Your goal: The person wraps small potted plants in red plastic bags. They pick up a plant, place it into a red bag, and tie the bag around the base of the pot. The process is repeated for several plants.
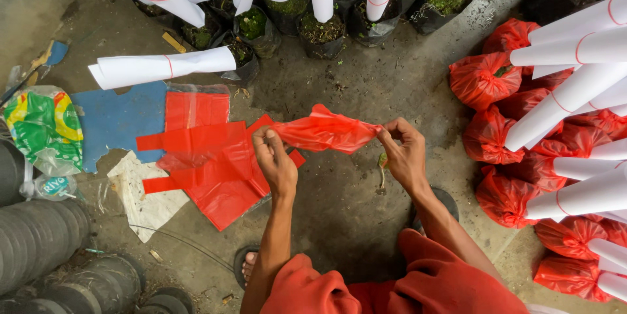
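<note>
— While that red plastic bag (pixel 326 131) hangs stretched between both hands above the concrete, who's pinching it?
— Left hand (pixel 274 160) and right hand (pixel 403 154), fingertips pressed on each end.
— Progress?
— Red-wrapped seedling bundles (pixel 506 151) piled right; flat red bags (pixel 209 164) and black potted ones (pixel 320 30) seemingly remain.

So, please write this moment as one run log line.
left hand: grips red plastic bag | right hand: grips other end | bag: stretched between

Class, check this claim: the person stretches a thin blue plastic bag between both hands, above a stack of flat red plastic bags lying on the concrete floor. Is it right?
Not quite. The head view shows the thin plastic bag stretched between the left hand and the right hand is red, not blue. The stack of flat red plastic bags does lie on the concrete floor.
</note>
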